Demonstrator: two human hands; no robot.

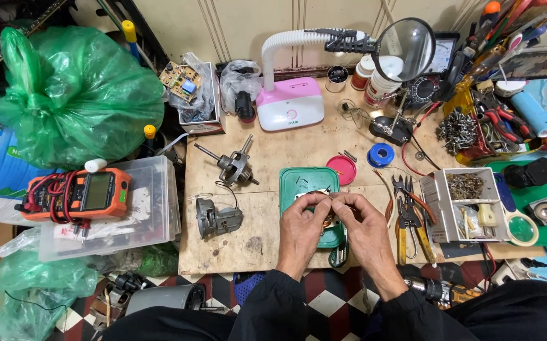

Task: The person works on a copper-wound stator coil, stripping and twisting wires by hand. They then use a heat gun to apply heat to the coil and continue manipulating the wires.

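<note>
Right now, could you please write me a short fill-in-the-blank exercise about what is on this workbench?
1. Both hands, the left hand and the right hand, work over a small tray whose colour is ____.
2. The orange multimeter rests on a clear plastic ____.
3. The lamp at the back has a base coloured ____.
4. The pliers lie to the ____ of the right hand.

Missing words: green; box; pink; right
</note>
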